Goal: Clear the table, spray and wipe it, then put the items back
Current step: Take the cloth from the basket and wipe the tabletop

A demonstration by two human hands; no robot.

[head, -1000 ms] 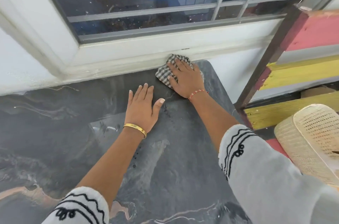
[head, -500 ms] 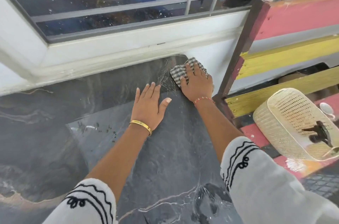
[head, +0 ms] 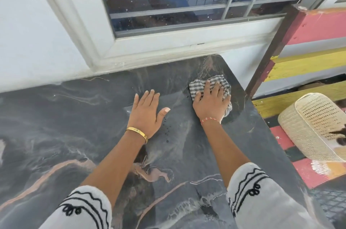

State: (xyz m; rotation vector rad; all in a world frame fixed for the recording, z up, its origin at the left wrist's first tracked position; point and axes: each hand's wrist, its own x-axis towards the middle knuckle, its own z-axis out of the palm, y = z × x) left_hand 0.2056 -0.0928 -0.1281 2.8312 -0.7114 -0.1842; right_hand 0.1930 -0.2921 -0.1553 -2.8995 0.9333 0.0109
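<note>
A dark marbled table (head: 74, 125) fills the lower view, with small drops of liquid on it beside my left wrist. My right hand (head: 210, 103) presses a grey checked cloth (head: 198, 84) flat on the table's far right corner, fingers spread over it. My left hand (head: 147, 114), wearing a gold bangle, lies flat and open on the table to the left of the cloth, holding nothing.
A white wall and window sill (head: 168, 50) run along the table's far edge. To the right stands a pink and yellow slatted wooden frame (head: 309, 60), with a cream woven basket (head: 314, 125) beside the table's right edge.
My right hand and the cloth have slid from the far edge by the sill toward me along the right edge. My left hand has stayed flat on the table.
</note>
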